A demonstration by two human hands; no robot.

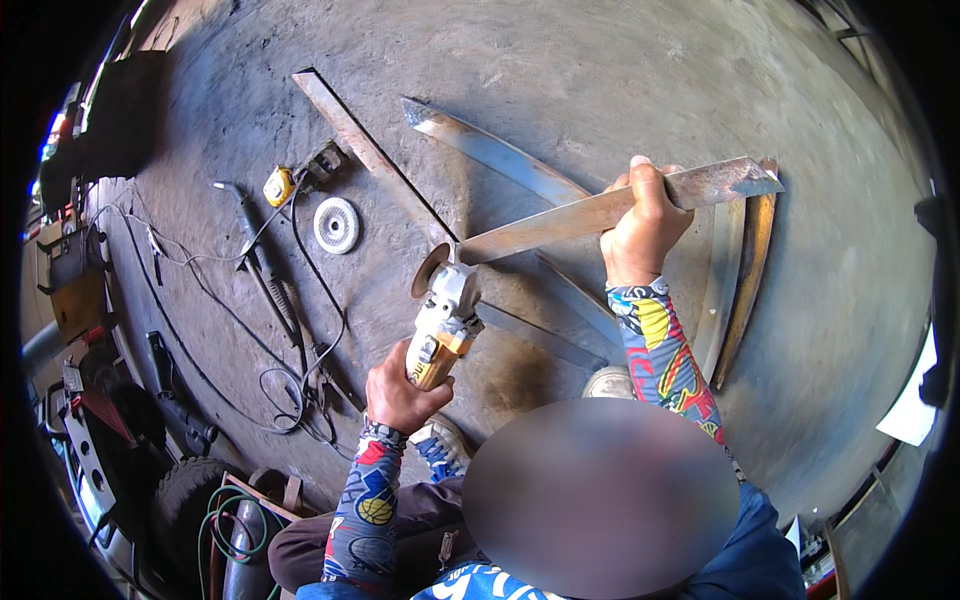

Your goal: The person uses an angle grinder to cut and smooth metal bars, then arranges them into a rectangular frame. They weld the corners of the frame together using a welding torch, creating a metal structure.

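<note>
My left hand [398, 398] is closed around the body of a yellow and silver angle grinder [447, 315]. The grinder's thin dark disc [430, 271] sits by the near left end of a flat-faced, rusty metal bar [565, 228]; whether they touch is unclear. My right hand [640, 235] grips that bar toward its far right end, which is cut at a slant. A second metal bar [375, 158] lies on the floor, running from the upper left to near the disc. Behind the held bar lies a bluish steel bar [495, 150].
Left of the grinder lie a yellow tape measure [278, 186], a round pale disc [336, 225], a black torch-like handle [262, 262] and tangled cables [285, 400]. A rusty brown bar [750, 285] lies at right. My shoe [440, 445] is below the grinder; a tyre [188, 497] stands lower left.
</note>
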